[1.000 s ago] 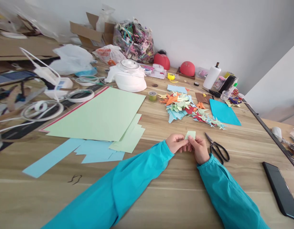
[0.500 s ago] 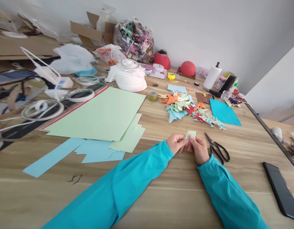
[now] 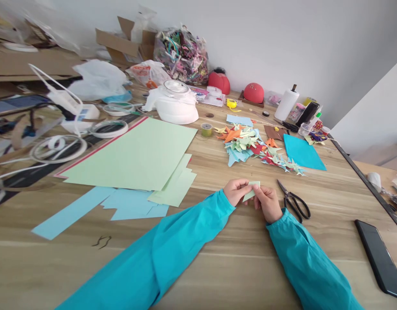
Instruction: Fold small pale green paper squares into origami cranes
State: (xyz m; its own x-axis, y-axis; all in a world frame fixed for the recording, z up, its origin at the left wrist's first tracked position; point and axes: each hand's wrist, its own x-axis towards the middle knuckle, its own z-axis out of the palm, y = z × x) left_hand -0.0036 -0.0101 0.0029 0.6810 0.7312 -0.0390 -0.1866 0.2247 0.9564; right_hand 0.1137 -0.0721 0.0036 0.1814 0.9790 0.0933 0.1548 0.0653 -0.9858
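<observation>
Shifted slightly left and tilted since the earlier frame, the small pale green paper [image 3: 249, 195] is over the middle of the tabletop [image 3: 217, 267]; the left hand [image 3: 236, 191] and right hand [image 3: 268, 203] both pinch it between thumb and fingers; black scissors [image 3: 295, 201] lie beside the right hand, toward the tabletop's right edge; folded paper pieces [image 3: 246, 143] lie heaped toward its far edge.

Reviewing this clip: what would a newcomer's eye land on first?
Probably the heap of colorful folded paper, right of center. Next, the big pale green sheet, left of center. In front, the left hand and right hand hold a small green paper.
</observation>
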